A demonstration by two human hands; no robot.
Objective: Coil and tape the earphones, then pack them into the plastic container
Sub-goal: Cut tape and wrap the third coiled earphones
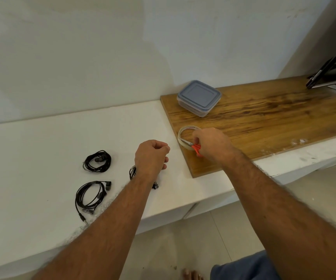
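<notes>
white counter (52,138), wooden board (274,118) laid over its right part.
plastic container (198,98): clear rectangular body, grey-blue lid on, at the board's far left corner.
tape roll (180,136): clear tape on a pale core, flat on the board near its left edge; red print inside the core, too small to read.
scissors (195,147): orange handles, blades resting across the tape roll.
right hand (211,143): fingers curled round the scissor handles.
left hand (151,156): over the counter, fingers curled in a fist; what it holds, if anything, cannot be told.
earphones, black, three sets on the counter: coiled set (97,161) at far left; looser coil (91,196) nearer, jack plug trailing; third set (132,171) partly hidden under the left wrist.
</notes>
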